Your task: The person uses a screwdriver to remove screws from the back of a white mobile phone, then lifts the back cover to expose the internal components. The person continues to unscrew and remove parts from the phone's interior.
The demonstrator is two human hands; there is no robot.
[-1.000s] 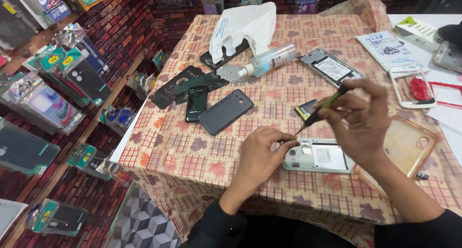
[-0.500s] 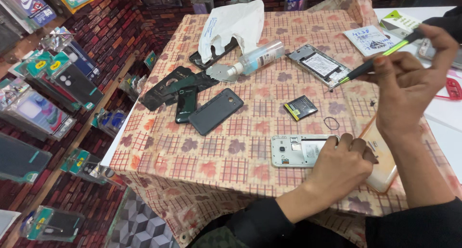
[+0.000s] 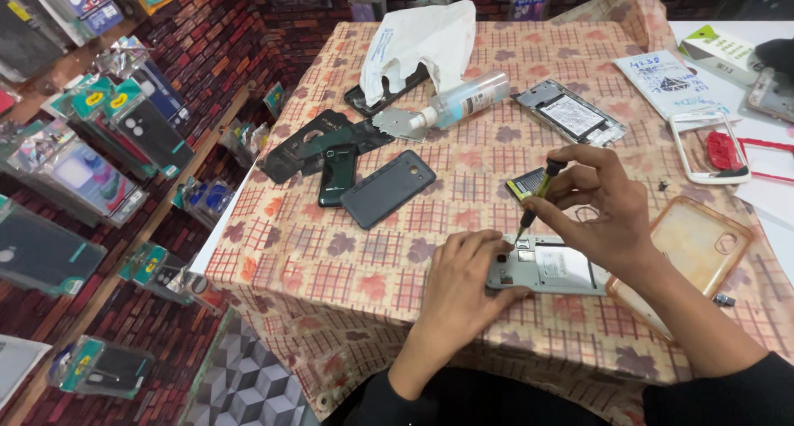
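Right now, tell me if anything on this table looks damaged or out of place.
The phone under the left hand lies open, back off, with the right hand setting a screwdriver to it. A bottle lies on its side, nothing spilled. Another bare phone frame and loose covers lie scattered.

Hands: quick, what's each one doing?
Left hand: pressing down on the opened phone.
Right hand: grip closed on a screwdriver.
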